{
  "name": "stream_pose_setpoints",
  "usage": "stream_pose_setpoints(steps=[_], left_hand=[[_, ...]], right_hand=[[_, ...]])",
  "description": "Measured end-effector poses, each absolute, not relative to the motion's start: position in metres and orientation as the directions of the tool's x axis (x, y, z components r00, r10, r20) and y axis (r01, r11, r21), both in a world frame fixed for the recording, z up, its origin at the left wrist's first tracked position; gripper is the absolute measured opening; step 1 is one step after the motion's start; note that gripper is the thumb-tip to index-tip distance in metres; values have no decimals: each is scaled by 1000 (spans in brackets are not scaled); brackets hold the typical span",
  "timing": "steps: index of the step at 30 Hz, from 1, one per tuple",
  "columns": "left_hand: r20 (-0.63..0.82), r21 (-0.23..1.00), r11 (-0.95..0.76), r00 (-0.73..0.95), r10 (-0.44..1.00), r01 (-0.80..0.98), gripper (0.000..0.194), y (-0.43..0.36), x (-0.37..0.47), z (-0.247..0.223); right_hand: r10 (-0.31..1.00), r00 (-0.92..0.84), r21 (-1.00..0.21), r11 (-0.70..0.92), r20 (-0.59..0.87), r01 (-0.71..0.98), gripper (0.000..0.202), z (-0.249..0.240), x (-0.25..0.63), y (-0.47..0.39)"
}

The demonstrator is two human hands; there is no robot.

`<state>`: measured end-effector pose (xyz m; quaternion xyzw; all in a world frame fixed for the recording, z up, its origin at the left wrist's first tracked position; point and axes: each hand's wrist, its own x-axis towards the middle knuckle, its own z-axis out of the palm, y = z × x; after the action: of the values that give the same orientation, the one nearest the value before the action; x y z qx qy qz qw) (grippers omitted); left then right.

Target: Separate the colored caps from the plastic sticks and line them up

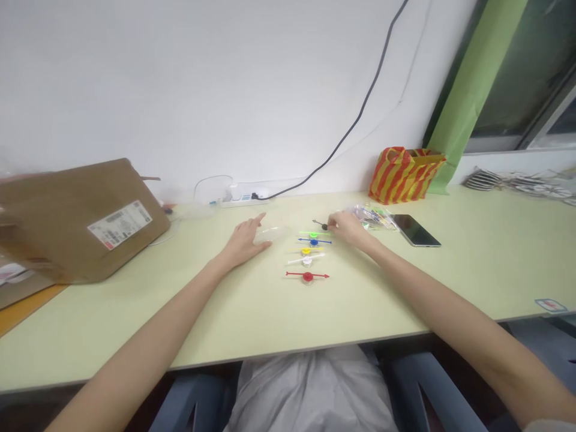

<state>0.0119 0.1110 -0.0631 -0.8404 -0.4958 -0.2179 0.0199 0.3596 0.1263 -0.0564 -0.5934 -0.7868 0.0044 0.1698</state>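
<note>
Arrow spinners form a column on the table: a red spinner (307, 276) nearest me, then a white spinner (306, 261), a yellow spinner (306, 251), a blue spinner (314, 242) and a green spinner (314, 235). At the far end, a black arrow spinner (324, 227) is pinched in the fingers of my right hand (348, 229), its arrow pointing left. My left hand (245, 241) lies on the table with fingers spread, beside a clear plastic bag (273, 233) that touches or nearly touches its thumb.
Beyond my right hand lie a pile of small packaged items (371, 216) and a dark-screened phone (414, 230). A striped bag (402, 175) stands by the wall. A cardboard box (85, 219) fills the left side. A power strip (245, 198) with a black cable sits at the back.
</note>
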Motion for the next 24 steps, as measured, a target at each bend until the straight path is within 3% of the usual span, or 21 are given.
stream_pose_setpoints(steps=[6,13,19,24], left_hand=[[398,206,-510,404,823,835,75,113,12,-65],[378,162,-482,397,836,861,48,117,8,-68],[290,265,-471,396,871,842,37,119,8,-71],[419,308,-518,374,827,798,14,122,5,-68]], right_hand=[[913,-214,-235,305,347,923,21,-56,355,123],[784,-267,-309,497,561,811,18,-53,345,117],[616,-364,-232,677,699,699,16,-55,324,102],[539,-442,-164,746,717,645,17,-58,307,92]])
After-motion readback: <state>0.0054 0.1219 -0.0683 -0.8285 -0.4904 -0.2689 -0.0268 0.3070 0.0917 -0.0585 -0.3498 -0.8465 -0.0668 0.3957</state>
